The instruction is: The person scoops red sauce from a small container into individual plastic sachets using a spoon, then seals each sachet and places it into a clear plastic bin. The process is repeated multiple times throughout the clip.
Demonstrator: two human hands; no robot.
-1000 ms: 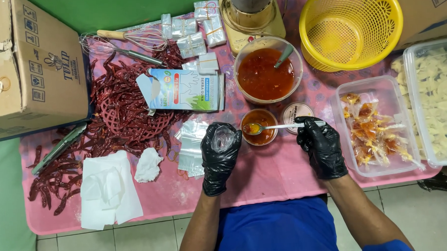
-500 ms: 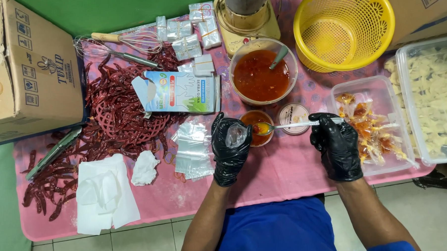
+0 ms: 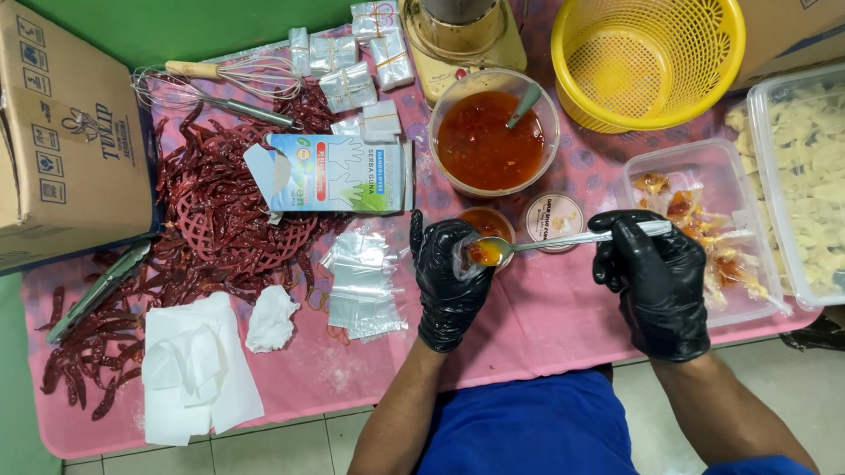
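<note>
Two gloved hands (image 3: 452,279), one spoon (image 3: 535,246), one yellow basket (image 3: 650,47), two whisks (image 3: 230,85).

Small cup (image 3: 486,222) mostly hidden behind left hand (image 3: 450,281) and spoon (image 3: 572,242).

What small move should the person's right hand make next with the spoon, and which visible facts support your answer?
Probably tip the spoon so its sauce slides into the small clear bag. The right hand holds the spoon level, its bowl loaded with orange-red sauce right at the bag's mouth, and the left hand holds that bag open just in front of the small sauce cup.
</note>
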